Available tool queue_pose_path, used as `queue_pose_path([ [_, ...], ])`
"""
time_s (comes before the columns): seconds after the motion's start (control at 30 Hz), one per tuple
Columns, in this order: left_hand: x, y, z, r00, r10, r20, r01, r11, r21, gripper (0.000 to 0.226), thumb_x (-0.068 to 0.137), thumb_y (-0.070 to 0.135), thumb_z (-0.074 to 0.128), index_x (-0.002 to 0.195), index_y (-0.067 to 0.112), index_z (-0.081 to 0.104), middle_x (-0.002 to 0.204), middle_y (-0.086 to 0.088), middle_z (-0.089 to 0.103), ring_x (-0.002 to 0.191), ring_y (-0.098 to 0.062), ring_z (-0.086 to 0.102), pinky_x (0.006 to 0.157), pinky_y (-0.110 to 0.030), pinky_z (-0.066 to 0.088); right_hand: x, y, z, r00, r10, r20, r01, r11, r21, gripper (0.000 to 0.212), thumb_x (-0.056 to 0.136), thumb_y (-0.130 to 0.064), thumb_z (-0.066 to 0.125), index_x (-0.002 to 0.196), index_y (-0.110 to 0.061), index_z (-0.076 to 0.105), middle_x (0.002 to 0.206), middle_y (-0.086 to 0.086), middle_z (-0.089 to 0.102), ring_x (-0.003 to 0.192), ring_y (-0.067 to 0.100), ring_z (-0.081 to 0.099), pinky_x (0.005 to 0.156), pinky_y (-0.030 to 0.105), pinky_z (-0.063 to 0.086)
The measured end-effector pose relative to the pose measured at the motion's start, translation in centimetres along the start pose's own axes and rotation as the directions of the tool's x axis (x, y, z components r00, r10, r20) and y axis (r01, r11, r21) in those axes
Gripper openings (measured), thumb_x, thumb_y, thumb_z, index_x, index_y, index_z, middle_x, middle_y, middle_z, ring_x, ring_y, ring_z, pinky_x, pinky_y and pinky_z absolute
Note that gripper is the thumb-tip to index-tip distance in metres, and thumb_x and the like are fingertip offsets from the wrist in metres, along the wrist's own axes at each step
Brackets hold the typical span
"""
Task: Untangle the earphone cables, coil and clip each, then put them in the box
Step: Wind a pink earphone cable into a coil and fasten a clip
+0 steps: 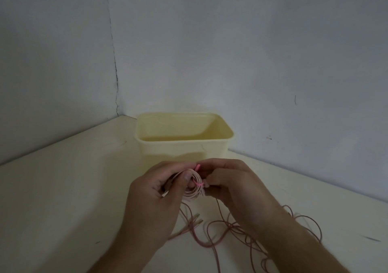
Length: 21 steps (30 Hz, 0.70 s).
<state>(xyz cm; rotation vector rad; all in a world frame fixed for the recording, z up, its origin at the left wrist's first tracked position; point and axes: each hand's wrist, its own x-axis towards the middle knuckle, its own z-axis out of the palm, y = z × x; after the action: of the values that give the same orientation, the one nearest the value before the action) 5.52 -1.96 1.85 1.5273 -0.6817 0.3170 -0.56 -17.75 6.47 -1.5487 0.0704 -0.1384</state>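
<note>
**Tying off the first coil**

Here the person holds a small coil of pale pink cable [194, 185] up in front of the box [184, 138], both hands working on it. The left hand [161, 193] grips the coil, its thumb pressed across the front of the loops and the other fingers curled behind, probably so the turns cannot spring apart. The right hand [225, 180] has its fingertips bunched together on a bright pink tie [199, 183] that wraps the coil's right side; one end of the tie sticks up at the top between the two hands. That pinch looks like the tightening or twisting of the tie, so the step in hand seems to be clipping this coil.

On the table [63, 188], below and to the right of the hands, lies a loose tangle of darker pink cable [241, 230], with what look like two plugs [197, 220] near its left edge. It is not yet coiled, so a good share of the task remains.

The box is a cream, open-topped tub standing just behind the hands, near the corner of the wall. As much of its inside as shows holds nothing; its floor is mostly hidden by the near wall.
</note>
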Motion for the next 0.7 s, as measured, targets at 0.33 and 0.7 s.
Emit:
queue_pose_path([
  [0.33, 0.01, 0.17, -0.02, 0.999, -0.052, 0.018, 0.053, 0.997, -0.061, 0.03, 0.093, 0.002, 0.072, 0.099, 0.028, 0.084, 0.099, 0.004, 0.081, 0.095, -0.023, 0.077, 0.081, -0.044, 0.063, -0.15, 0.6, 0.08, 0.997, -0.02, -0.077, 0.008, 0.988, -0.157, 0.013, 0.087, 0.001, 0.079, 0.096, -0.008, 0.081, 0.094, 0.02, 0.08, 0.086, 0.025, 0.075, 0.086, 0.037, 0.058],
  [0.7, 0.24, 0.28, -0.2, 0.993, -0.114, 0.034, 0.117, 0.99, -0.085, 0.03, 0.094, 0.001, 0.07, 0.096, 0.028, 0.084, 0.097, 0.004, 0.081, 0.09, -0.021, 0.079, 0.082, -0.04, 0.064, 0.15, 0.93, 0.36, 0.996, -0.013, -0.093, -0.003, 0.987, -0.161, 0.007, 0.09, -0.001, 0.077, 0.096, -0.004, 0.08, 0.09, 0.017, 0.08, 0.081, 0.02, 0.073, 0.077, 0.031, 0.057],
])
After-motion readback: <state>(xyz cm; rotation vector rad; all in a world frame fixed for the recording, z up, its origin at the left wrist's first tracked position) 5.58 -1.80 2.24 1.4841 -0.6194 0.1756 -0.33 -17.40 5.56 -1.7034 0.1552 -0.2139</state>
